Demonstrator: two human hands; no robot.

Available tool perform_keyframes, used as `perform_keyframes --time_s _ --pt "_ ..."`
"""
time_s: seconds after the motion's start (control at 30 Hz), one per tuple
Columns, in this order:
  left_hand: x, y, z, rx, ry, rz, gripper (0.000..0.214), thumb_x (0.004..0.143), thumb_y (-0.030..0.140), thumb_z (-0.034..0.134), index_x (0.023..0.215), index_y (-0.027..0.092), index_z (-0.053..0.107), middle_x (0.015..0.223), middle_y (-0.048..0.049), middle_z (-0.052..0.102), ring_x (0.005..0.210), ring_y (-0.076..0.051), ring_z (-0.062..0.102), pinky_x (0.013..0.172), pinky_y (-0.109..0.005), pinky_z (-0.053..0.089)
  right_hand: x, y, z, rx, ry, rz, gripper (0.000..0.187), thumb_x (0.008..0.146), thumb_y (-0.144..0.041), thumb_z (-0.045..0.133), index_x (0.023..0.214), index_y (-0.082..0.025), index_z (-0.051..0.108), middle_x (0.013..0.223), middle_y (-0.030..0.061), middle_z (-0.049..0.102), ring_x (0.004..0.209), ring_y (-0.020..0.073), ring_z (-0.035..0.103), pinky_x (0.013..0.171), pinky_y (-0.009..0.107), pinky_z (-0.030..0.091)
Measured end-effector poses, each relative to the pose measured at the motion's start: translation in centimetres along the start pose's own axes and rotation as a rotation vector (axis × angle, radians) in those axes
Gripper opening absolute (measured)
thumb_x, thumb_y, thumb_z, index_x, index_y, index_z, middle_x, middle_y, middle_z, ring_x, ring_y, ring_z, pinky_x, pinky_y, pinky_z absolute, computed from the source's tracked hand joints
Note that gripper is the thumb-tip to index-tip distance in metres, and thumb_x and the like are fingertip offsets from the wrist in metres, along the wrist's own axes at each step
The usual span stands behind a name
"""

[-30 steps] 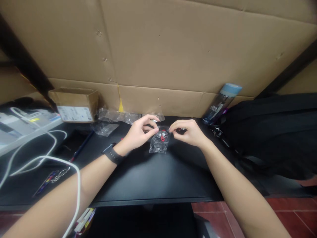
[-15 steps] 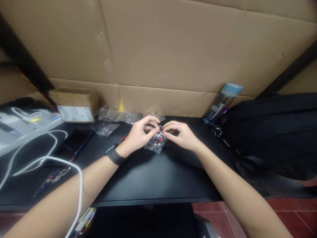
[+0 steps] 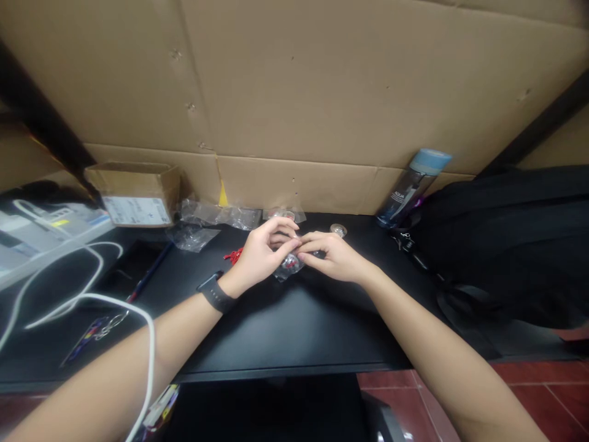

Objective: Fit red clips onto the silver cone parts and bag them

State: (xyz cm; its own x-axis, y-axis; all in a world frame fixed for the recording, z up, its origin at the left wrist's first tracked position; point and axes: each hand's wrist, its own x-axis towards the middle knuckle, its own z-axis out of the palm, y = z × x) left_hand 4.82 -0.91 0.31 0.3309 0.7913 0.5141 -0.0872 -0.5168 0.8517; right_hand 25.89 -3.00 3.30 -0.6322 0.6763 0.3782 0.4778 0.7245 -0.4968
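Over the black desk [image 3: 285, 331], my left hand [image 3: 262, 253] and my right hand [image 3: 332, 256] meet fingertip to fingertip. Both pinch a small clear plastic bag [image 3: 288, 265] with red and dark pieces inside. The bag is crumpled between my fingers and mostly hidden by them. A dark watch sits on my left wrist. Just left of my left hand, a small red piece [image 3: 236, 255] lies on the desk. A little round clear item [image 3: 338, 229] rests behind my right hand.
Cardboard sheets [image 3: 322, 110] wall the back of the desk. A small cardboard box [image 3: 135, 193] and empty clear bags [image 3: 216, 216] lie at back left, white cables [image 3: 92, 294] at left. A blue-capped bottle [image 3: 411, 187] and black backpack [image 3: 506, 239] stand at right.
My hands have drawn closer together. The bag, which hung flat between them a second ago, is now bunched up under my fingers. The view shifted slightly.
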Motion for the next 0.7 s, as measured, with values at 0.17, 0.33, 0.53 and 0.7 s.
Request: perform_keyframes --time_s 0.17,0.33,0.53,0.7 --pt "0.2 0.0 -0.2 -0.017 0.052 0.002 0.024 0.091 0.025 0.073 0.111 0.019 0.063 0.109 -0.0065 0.068 0.095 -0.016 0.072 0.085 -0.027 0.063 0.0 -0.4 -0.4 -0.014 -0.034 -0.030 0.025 0.104 -0.025 0.052 0.109 -0.022 0.077 0.122 0.0085 0.074 0.111 0.0227 0.070 0.098 0.037 0.053" --pt "0.5 -0.3 -0.5 -0.046 0.091 0.002 0.024 0.090 0.024 0.074 0.111 0.019 0.062 0.109 -0.0053 0.067 0.094 -0.015 0.074 0.084 -0.026 0.063 -0.2 0.2 -0.3 0.081 0.149 0.105 0.048 0.085 -0.027 0.079 0.129 -0.025 0.059 0.113 0.0055 0.075 0.092 0.0197 0.072 0.080 0.032 0.055" --pt "0.7 -0.5 -0.6 -0.084 0.094 -0.018 0.029 0.091 0.025 0.074 0.115 0.019 0.059 0.106 -0.0052 0.068 0.092 -0.015 0.075 0.086 -0.029 0.063 -0.2 2.4 1.3 0.396 0.021 0.294 0.100 0.064 -0.033 0.095 0.148 -0.027 0.040 0.113 0.0072 0.077 0.098 0.0223 0.074 0.076 0.031 0.054" --pt "0.9 -0.6 -0.8 -0.115 0.114 -0.029 0.031 0.091 0.026 0.074 0.116 0.019 0.056 0.110 -0.0062 0.068 0.094 -0.017 0.075 0.088 -0.032 0.063 0.4 3.3 2.8 0.469 -0.014 0.337 0.043 0.074 -0.037 0.088 0.108 -0.016 0.072 0.096 0.0081 0.080 0.089 0.0219 0.075 0.067 0.027 0.051"
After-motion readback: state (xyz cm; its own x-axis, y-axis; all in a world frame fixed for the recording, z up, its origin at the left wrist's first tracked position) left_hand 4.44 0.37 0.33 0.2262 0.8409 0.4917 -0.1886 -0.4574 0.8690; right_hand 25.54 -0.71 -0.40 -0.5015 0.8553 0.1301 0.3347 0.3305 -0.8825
